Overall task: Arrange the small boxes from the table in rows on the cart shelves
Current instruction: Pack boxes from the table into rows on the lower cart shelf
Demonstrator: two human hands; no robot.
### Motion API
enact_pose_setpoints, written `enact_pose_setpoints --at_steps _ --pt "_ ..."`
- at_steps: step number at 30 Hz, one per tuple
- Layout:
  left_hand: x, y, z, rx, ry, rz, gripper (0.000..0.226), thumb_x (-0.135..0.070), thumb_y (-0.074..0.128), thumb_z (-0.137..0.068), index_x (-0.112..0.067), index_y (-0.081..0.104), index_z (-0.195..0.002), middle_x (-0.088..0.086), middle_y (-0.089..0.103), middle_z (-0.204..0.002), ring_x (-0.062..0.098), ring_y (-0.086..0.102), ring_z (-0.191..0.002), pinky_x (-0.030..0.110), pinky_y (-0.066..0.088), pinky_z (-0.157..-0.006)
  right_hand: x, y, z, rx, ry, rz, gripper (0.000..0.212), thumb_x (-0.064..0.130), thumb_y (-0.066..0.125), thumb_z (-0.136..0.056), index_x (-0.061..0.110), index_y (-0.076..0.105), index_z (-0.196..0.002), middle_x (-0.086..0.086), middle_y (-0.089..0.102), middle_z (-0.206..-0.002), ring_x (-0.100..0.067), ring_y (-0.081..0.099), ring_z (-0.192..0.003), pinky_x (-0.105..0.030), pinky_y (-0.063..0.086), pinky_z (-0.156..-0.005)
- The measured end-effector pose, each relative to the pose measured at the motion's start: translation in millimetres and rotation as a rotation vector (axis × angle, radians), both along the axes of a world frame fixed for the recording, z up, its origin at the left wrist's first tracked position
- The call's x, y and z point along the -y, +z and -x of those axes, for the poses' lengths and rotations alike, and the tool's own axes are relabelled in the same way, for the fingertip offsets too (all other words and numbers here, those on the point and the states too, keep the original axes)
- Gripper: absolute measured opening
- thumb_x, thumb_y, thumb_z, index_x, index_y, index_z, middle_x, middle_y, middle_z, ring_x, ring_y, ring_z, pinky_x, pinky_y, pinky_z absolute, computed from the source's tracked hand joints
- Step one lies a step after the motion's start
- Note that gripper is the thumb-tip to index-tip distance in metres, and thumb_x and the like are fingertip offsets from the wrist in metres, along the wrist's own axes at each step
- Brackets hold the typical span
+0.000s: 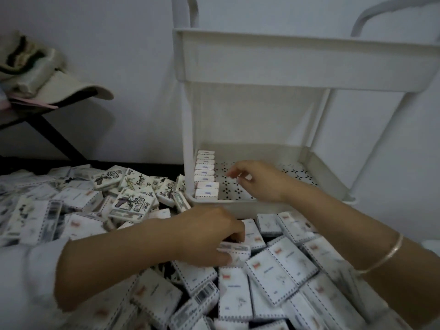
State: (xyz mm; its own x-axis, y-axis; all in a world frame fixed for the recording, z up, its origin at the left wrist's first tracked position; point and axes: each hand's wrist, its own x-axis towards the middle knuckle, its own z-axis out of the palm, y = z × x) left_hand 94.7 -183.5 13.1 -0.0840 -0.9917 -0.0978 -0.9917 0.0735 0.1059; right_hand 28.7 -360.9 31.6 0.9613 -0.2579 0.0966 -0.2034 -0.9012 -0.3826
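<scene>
item 1, left hand [209, 234]: low over the near heap, fingers curled down and thumb beneath, gripping a single box [237, 251] at its long edges. the box is tilted and touches its neighbours in the heap.

item 2, right hand [259, 181]: reached over the front rim of the lower shelf [326, 172], above its perforated floor, fingers loosely bent toward the left. something pale shows at the fingertips, but it is blurred, so i cannot tell whether i hold anything there or not. a thin gold bangle [383, 254] sits on this forearm.

item 3, row of boxes [206, 179]: seven or so, standing on edge, pressed one against the next along the left wall of the lower shelf, narrow printed ends up. the row runs from the back toward the front rim. my right hand is just beside it, apart from it.

item 4, loose boxes [285, 265]: a great many, white with dashed borders, some showing ink drawings, some barcodes, heaped at all angles over the dark table [152, 165], left and front of the cart.

item 5, cart [383, 141]: white, at the table's far right edge, against the wall. its upper shelf [297, 65] is seen from the side only; contents not visible.

item 6, cap [71, 86]: beige, on a dark stand, far left.
</scene>
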Motion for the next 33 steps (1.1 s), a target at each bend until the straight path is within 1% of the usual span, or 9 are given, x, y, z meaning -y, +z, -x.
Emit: enact_pose_setpoints --at_steps 7,11,14,18,21,23,27,30,33 --pt "-4.6 -12.6 6.1 0.030 0.134 -0.086 0.029 -0.035 0.061 -0.087 -0.024 0.055 -0.113 -0.006 0.060 -0.096 0.012 0.051 -0.082 0.030 0.049 -0.071 -35.7 9.7 92.1 -0.086 0.068 0.223 0.024 0.022 0.055 -0.095 0.038 0.060 -0.113 0.025 0.055 -0.104 0.005 0.048 -0.097 -0.020 0.042 -0.087" --pt "-9.6 -3.5 1.7 -0.087 0.213 -0.039 0.034 -0.030 0.063 -0.083 -0.027 0.057 -0.116 -0.009 0.064 -0.108 0.009 0.057 -0.092 0.030 0.050 -0.081 -44.6 4.2 115.7 -0.252 0.129 0.186 0.044 0.039 0.061 -0.091 0.042 0.046 -0.132 0.025 0.049 -0.128 0.004 0.041 -0.118 -0.020 0.035 -0.100" --pt "-15.5 4.6 -2.3 -0.248 0.280 -0.014 0.034 -0.026 0.067 -0.082 -0.027 0.060 -0.115 -0.011 0.066 -0.107 0.008 0.062 -0.097 0.035 0.053 -0.086 -44.2 -0.7 121.1 -0.390 0.151 0.121 0.064 0.047 0.065 -0.086 0.043 0.035 -0.142 0.018 0.039 -0.140 -0.001 0.033 -0.129 -0.021 0.031 -0.107" --pt "-25.6 7.3 -7.3 -0.595 0.395 -0.001 0.022 -0.017 0.067 -0.084 -0.026 0.065 -0.105 -0.010 0.071 -0.103 0.005 0.066 -0.097 0.032 0.054 -0.092 -43.1 -5.9 120.2 -0.408 0.135 0.092 0.055 0.048 0.069 -0.083 0.044 0.045 -0.133 0.016 0.046 -0.130 -0.003 0.041 -0.121 -0.026 0.037 -0.105" --pt "-30.7 9.1 -8.1 -0.834 0.463 -0.071 0.022 -0.008 0.059 -0.089 -0.024 0.065 -0.104 -0.005 0.074 -0.102 0.012 0.068 -0.089 0.026 0.055 -0.078 -43.0 -9.2 115.9 -0.331 0.153 0.083 0.055 0.042 0.072 -0.083 0.040 0.047 -0.132 0.021 0.049 -0.119 0.000 0.035 -0.117 -0.022 0.035 -0.102" --pt "-32.8 12.6 -8.5 -0.908 0.480 -0.103 0.025 -0.005 0.056 -0.091 -0.021 0.065 -0.108 -0.002 0.074 -0.103 0.013 0.067 -0.086 0.024 0.052 -0.070 -42.5 -10.3 113.8 -0.348 0.173 0.091 0.064 0.041 0.070 -0.084 0.037 0.039 -0.140 0.017 0.045 -0.125 -0.002 0.030 -0.120 -0.026 0.034 -0.105" --pt "-35.4 18.5 -10.2 -1.055 0.497 -0.116 0.031 0.000 0.052 -0.092 -0.015 0.066 -0.115 0.006 0.072 -0.110 0.015 0.065 -0.089 0.023 0.053 -0.069 -41.6 -11.4 107.4 -0.425 0.244 0.079 0.066 0.034 0.066 -0.089 0.035 0.034 -0.147 0.013 0.039 -0.141 -0.007 0.026 -0.131 -0.029 0.033 -0.109" --pt "-36.2 20.0 -11.5 -1.140 0.491 -0.119 0.031 0.002 0.051 -0.092 -0.009 0.064 -0.119 0.014 0.068 -0.117 0.020 0.062 -0.095 0.024 0.053 -0.072 -40.5 -11.4 104.9 -0.438 0.204 0.012 0.060 0.037 0.070 -0.084 0.042 0.042 -0.138 0.010 0.040 -0.134 -0.009 0.038 -0.127 -0.029 0.037 -0.107" --pt "-36.4 22.9 -13.5 -1.154 0.480 -0.114 0.031 -0.001 0.053 -0.093 -0.013 0.064 -0.119 0.009 0.070 -0.115 0.017 0.063 -0.095 0.024 0.053 -0.072 -38.3 -13.7 104.9 -0.369 0.134 -0.071 0.051 0.042 0.075 -0.078 0.045 0.047 -0.121 0.013 0.045 -0.123 -0.006 0.049 -0.113 -0.028 0.044 -0.100"
